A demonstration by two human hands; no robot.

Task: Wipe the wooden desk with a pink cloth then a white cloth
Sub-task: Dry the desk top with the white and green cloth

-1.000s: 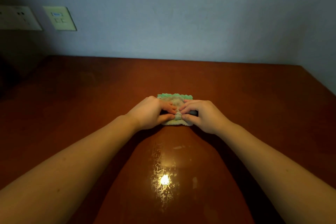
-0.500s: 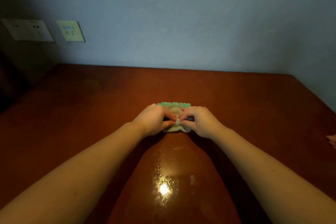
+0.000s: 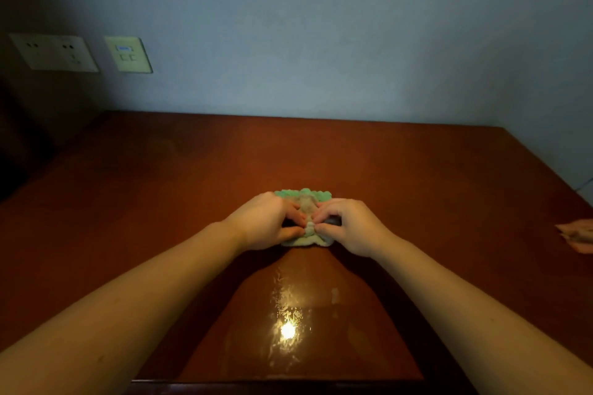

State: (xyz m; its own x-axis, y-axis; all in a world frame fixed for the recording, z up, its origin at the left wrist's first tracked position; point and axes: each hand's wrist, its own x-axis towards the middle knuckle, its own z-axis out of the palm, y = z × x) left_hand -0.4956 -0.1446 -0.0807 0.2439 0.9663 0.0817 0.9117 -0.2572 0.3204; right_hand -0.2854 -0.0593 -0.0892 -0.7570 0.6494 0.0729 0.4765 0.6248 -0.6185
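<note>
Cloth [image 3: 303,240], white with a green far edge, lies bunched at the middle of the wooden desk [image 3: 417,176] as your left hand [image 3: 266,223] and right hand [image 3: 349,226] pinch its folds with curled fingers; a pink cloth [image 3: 576,234] rests near the desk's right edge.

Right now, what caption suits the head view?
Left hand and right hand pinch a white cloth on the wooden desk.

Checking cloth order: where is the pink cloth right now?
Head view: the crumpled pink cloth lies on the reddish wooden desk at the frame's right edge, beyond the right hand.
</note>
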